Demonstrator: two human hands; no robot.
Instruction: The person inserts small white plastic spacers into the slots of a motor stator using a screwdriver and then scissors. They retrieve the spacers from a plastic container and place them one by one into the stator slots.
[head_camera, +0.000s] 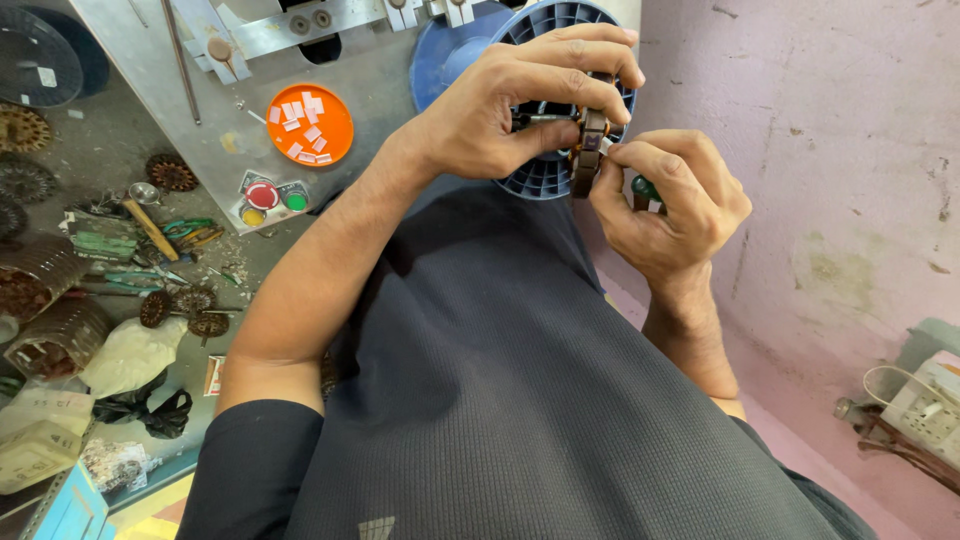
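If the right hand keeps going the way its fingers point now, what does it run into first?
Probably the small brown motor core itself: the right hand points its fingertips up-left onto it, touching already. The left hand grips it from the other side, and the blue spool lies behind, though depth is unclear.

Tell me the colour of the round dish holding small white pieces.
Orange dish, seen in the head view.

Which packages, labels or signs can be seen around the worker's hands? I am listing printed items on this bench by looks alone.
Small label: pale square on the dark round disc, top left.
Cardboard box: cream, printed, lower left edge.
Small card: white and red, on the floor beside the left sleeve.
Button panel: red, yellow and green round buttons, below the orange tray.
No screens.
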